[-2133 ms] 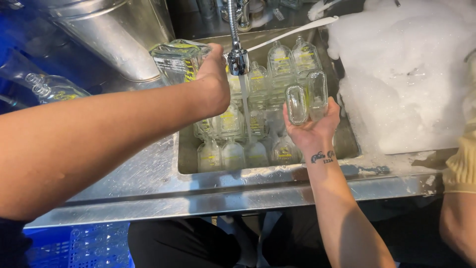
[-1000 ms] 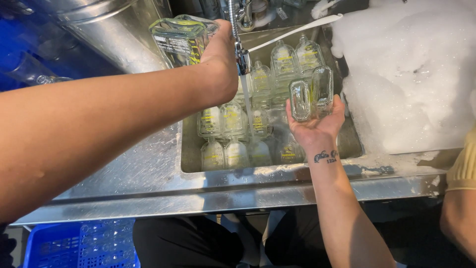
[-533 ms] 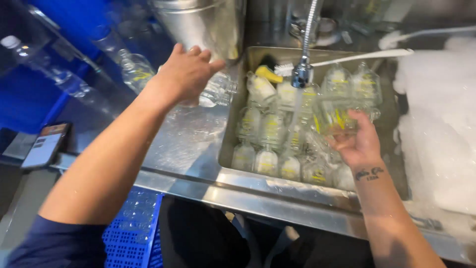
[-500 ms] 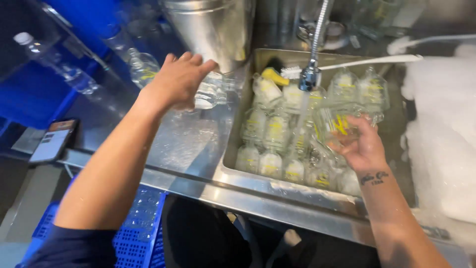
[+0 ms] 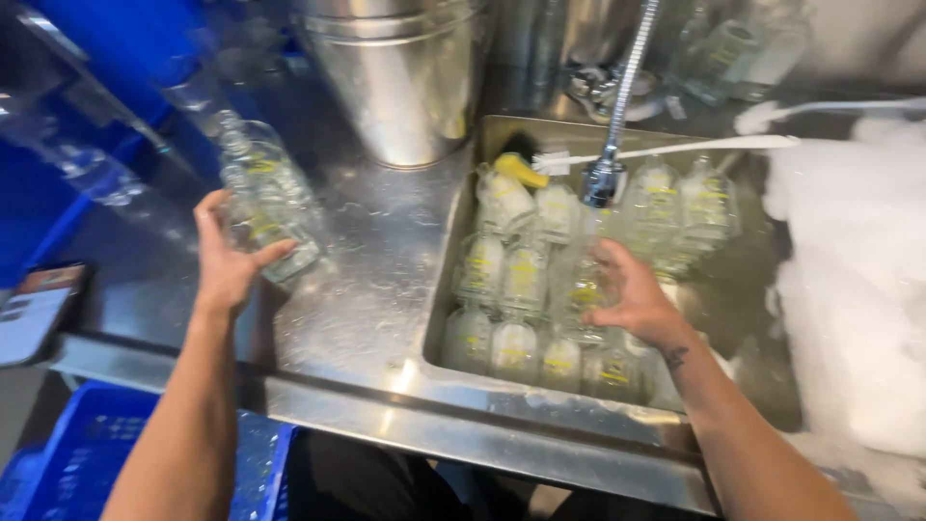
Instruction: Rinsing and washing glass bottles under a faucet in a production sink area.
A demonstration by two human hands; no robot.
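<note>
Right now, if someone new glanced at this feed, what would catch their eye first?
Probably the steel sink packed with rows of clear glass bottles, the right hand gripping one under the faucet. Next, the left hand holding a clear bottle lying on the wet steel counter. A mass of white foam fills the far right.

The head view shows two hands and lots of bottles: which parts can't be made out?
- Left hand: palm hidden behind the clear bottle it holds.
- Right hand: its fingers blur against the sink bottles; grip unclear.
- Foam: hides whatever lies beneath.
- Phone: cut off by the left edge.
</note>
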